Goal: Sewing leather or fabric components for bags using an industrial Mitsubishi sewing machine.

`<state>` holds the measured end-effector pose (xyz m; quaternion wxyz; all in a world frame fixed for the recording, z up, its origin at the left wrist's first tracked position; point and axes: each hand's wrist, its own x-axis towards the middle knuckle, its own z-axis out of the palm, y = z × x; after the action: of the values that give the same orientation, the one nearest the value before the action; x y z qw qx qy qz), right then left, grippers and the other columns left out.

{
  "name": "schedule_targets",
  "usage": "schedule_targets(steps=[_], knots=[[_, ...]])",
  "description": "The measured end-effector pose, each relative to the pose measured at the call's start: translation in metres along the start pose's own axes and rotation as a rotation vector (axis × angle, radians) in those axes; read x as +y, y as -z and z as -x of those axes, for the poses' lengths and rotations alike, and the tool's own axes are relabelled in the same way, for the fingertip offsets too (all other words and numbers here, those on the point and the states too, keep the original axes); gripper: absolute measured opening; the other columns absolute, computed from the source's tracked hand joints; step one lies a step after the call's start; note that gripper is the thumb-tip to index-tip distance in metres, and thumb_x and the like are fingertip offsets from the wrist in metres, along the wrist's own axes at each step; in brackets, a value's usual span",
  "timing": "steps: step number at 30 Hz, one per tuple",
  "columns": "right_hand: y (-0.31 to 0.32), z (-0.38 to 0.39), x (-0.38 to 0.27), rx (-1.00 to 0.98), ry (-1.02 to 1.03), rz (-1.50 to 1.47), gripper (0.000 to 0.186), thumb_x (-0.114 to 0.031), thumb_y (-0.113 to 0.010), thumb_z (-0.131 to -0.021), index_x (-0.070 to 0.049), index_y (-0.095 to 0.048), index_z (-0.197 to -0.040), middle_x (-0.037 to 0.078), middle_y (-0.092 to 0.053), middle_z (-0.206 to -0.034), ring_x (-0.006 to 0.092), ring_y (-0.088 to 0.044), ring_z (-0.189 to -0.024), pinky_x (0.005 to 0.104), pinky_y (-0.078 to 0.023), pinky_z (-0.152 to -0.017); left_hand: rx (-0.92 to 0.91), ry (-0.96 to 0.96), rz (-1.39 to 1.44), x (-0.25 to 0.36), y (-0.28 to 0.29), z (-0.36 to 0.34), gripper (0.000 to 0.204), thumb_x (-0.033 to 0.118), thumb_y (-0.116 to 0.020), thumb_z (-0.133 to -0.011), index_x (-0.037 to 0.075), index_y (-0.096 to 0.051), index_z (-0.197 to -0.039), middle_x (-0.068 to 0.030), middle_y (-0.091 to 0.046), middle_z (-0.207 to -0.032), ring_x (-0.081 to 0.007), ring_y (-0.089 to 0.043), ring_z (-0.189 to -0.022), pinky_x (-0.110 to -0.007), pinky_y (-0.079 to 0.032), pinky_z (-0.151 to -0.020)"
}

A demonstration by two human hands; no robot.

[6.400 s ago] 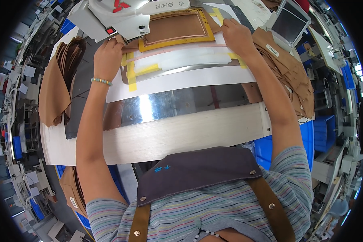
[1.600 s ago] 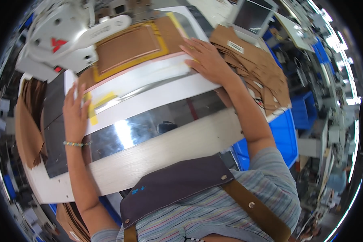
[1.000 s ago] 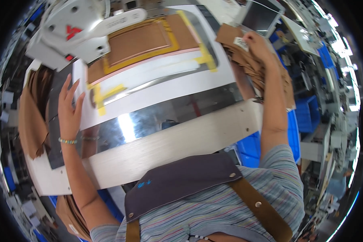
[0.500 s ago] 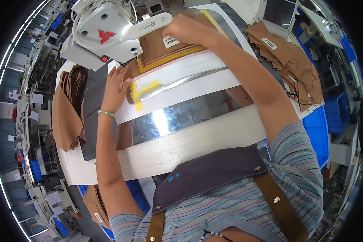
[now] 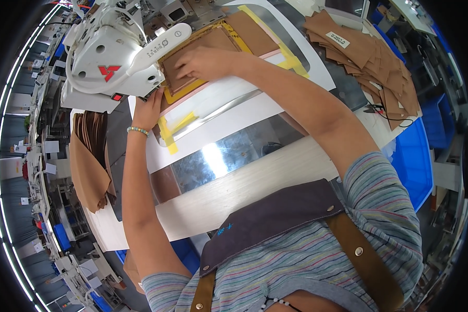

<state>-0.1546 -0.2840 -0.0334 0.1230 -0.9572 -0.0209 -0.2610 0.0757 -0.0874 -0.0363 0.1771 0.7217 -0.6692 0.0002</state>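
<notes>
My right hand [image 5: 207, 63] is over a brown leather-like panel [image 5: 200, 41] framed by a yellow-edged template [image 5: 247, 48]. Its fingers are slightly bent and apart, with nothing seen in them. At the template's near left corner, my left hand [image 5: 148, 110] reaches forward, fingers stretched out beside the white sewing machine head [image 5: 101, 57]. Its fingertips are partly hidden by the machine. A rounded white arm [image 5: 161, 48] of the machine sticks out above the panel. Yellow tape strips [image 5: 169, 136] lie on the white sheet [image 5: 161, 156] under the template.
A fanned stack of brown pieces [image 5: 369, 67], one with a white label, lies at the right. Folded brown pieces [image 5: 88, 161] hang at the left edge. A small cutting tool [image 5: 373, 109] rests by the right stack. Blue bins [image 5: 411, 161] stand beyond the right edge.
My right hand has moved left and nearer, off the labelled spot; that label no longer shows. My left hand's spread fingers have drawn together beside the machine. The whole view has turned slightly.
</notes>
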Motion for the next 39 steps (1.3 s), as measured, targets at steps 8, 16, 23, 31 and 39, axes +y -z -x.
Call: schedule_targets(steps=[8, 16, 23, 31, 39], knots=[[0.006, -0.005, -0.009, -0.180, -0.017, -0.112, 0.041, -0.005, -0.061, -0.094, -0.023, -0.080, -0.126, 0.008, -0.066, -0.143, 0.0312, -0.060, -0.130, 0.0440, -0.050, -0.111, 0.017, -0.351, -0.159, -0.005, -0.003, -0.033, 0.039, 0.022, -0.046, -0.113, 0.009, -0.058, -0.148, -0.0134, -0.057, -0.154, -0.0350, -0.050, -0.145, -0.047, -0.035, -0.124], [-0.001, -0.009, -0.011, -0.130, -0.095, -0.152, 0.039, -0.008, -0.061, -0.096, -0.026, -0.081, -0.125, 0.005, -0.067, -0.142, 0.0288, -0.059, -0.132, 0.0443, -0.046, -0.114, 0.086, -0.267, -0.107, -0.003, 0.003, -0.049, 0.034, 0.021, -0.060, -0.108, 0.012, -0.068, -0.139, -0.0077, -0.066, -0.146, -0.0295, -0.055, -0.140, -0.041, -0.040, -0.122], [0.004, -0.007, -0.017, -0.149, -0.082, -0.131, 0.039, -0.007, -0.062, -0.095, -0.027, -0.081, -0.123, 0.004, -0.068, -0.141, 0.0277, -0.060, -0.130, 0.0450, -0.050, -0.110, 0.008, -0.261, -0.055, -0.007, 0.010, -0.046, 0.038, 0.024, -0.049, -0.113, 0.012, -0.059, -0.147, -0.0099, -0.061, -0.149, -0.0312, -0.053, -0.141, -0.043, -0.036, -0.124], [-0.003, -0.025, -0.029, -0.067, 0.049, -0.034, 0.040, -0.009, -0.064, -0.094, -0.029, -0.081, -0.123, 0.001, -0.069, -0.137, 0.0262, -0.062, -0.125, 0.0441, -0.053, -0.105, 0.005, -0.116, -0.010, -0.115, 0.008, -0.017, 0.048, 0.016, -0.073, -0.091, 0.011, -0.065, -0.138, -0.0099, -0.068, -0.143, -0.0300, -0.060, -0.135, -0.040, -0.046, -0.116], [0.001, -0.020, -0.019, -0.127, -0.008, -0.009, 0.039, -0.009, -0.063, -0.095, -0.029, -0.080, -0.124, 0.002, -0.068, -0.138, 0.0265, -0.061, -0.129, 0.0446, -0.051, -0.107, -0.032, -0.172, -0.100, -0.134, -0.025, -0.040, 0.052, 0.026, -0.078, -0.086, 0.012, -0.066, -0.135, -0.0146, -0.068, -0.136, -0.0384, -0.062, -0.128, -0.047, -0.049, -0.109]])
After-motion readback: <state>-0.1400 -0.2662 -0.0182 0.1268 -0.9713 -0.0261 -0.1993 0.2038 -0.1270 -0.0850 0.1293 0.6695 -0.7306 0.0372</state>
